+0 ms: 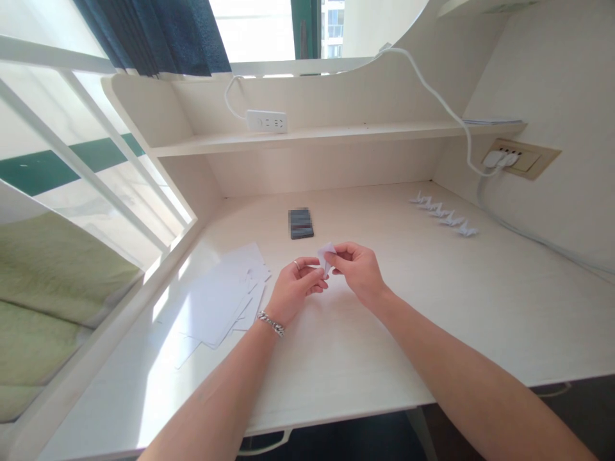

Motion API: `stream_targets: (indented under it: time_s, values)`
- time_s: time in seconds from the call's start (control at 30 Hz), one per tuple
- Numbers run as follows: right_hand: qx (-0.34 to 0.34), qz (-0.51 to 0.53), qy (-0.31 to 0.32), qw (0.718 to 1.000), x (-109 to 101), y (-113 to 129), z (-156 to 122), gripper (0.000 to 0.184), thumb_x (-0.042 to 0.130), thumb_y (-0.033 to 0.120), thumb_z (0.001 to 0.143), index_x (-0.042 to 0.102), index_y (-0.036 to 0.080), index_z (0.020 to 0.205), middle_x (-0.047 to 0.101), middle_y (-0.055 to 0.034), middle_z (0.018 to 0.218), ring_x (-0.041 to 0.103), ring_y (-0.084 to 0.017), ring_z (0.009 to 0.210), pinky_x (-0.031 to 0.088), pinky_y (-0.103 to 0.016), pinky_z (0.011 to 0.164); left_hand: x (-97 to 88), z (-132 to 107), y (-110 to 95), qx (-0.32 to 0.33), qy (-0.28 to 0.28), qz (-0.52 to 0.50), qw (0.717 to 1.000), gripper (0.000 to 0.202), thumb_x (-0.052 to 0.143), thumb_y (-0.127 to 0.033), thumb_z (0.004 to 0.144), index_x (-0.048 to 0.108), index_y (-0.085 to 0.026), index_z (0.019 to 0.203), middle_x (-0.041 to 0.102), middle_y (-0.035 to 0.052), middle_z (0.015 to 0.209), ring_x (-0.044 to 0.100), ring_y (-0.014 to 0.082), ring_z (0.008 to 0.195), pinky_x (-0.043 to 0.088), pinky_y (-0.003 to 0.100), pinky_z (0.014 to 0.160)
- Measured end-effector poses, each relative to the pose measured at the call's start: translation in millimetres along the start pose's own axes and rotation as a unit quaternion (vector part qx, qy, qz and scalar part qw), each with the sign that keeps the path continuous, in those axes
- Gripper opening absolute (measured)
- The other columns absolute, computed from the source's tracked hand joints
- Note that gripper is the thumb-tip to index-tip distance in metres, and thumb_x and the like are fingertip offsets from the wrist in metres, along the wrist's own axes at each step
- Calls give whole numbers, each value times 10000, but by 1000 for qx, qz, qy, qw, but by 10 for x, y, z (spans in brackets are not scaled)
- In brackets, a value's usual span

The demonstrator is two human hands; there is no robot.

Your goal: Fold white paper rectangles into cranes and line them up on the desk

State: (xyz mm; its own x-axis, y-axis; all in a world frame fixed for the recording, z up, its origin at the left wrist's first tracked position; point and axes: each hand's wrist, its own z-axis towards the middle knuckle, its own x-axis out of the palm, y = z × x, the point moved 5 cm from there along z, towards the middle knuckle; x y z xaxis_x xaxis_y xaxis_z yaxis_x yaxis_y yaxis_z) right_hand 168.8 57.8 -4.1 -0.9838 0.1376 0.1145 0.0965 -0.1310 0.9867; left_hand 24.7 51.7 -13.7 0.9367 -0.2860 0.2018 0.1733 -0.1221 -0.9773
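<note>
A small folded piece of white paper is held up above the desk between my two hands. My left hand, with a ring and a chain bracelet at the wrist, pinches its lower end. My right hand grips the upper right side between thumb and fingers. The fingers hide part of the folds. Several folded paper cranes stand in a slanting row at the back right of the desk. To my left lies a loose pile of white paper sheets.
A dark rectangular object, partly pixelated, lies on the desk beyond my hands. Above runs a shelf with a white power strip. A white cable hangs down to a wall socket at the right. White rails stand at the left.
</note>
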Motion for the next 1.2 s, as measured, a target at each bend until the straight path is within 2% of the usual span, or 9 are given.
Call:
stream_targets:
  time_s: [0.23,0.4,0.57,0.7,0.77,0.97,1.1,1.2]
  values:
    - [6,9,24,1000,31,-14,-9,300,800,415,620,716,170,773,707,-40,723,640,-176,691,528,-303,618,-43,12,-22,40,-18,72,996,411,796,-235,645,566,-156,976,638,-11,631,584,113,569,471,246,580]
    - [45,25,84,995,68,-15,-32,337,824,426,580,721,159,758,711,-49,725,646,-174,687,533,-314,640,-100,7,-115,101,-51,54,992,377,738,-299,719,610,-175,1051,666,2,708,610,121,650,497,266,658]
    - [86,51,134,986,71,-26,-46,292,809,337,601,754,162,828,721,-52,755,663,-173,724,540,-334,706,-138,20,-103,102,-55,50,992,145,719,-236,704,691,-140,809,675,25,674,600,119,632,492,253,634]
    - [104,78,175,976,66,-10,-52,236,724,318,688,764,140,838,730,-88,826,674,-198,800,534,-341,763,-172,32,-71,88,-66,21,994,127,702,-209,691,708,-142,799,690,32,702,622,139,668,518,276,656]
    - [104,54,169,979,56,-11,-50,233,708,334,709,760,129,809,725,-94,814,669,-193,788,531,-332,747,-166,35,-62,79,-69,22,994,132,691,-203,690,711,-131,799,699,47,732,635,149,691,532,293,682]
    - [65,15,82,994,16,-37,-15,216,785,271,594,674,156,740,681,-19,724,627,-143,681,533,-309,676,-133,30,-26,39,-87,2,995,270,721,-277,706,654,-129,922,690,44,738,634,133,658,536,295,680]
    - [37,22,65,997,5,-25,6,270,785,285,600,564,173,707,638,18,639,614,-132,641,537,-308,665,-94,17,-4,14,-65,87,994,323,745,-357,711,635,-121,902,699,77,749,640,146,673,526,292,670]
    - [37,8,65,997,-7,-22,6,314,773,268,615,572,182,840,655,15,673,628,-143,651,541,-318,667,-72,7,-30,30,-53,143,988,260,697,-365,750,634,-124,825,681,64,712,624,138,655,510,276,647]
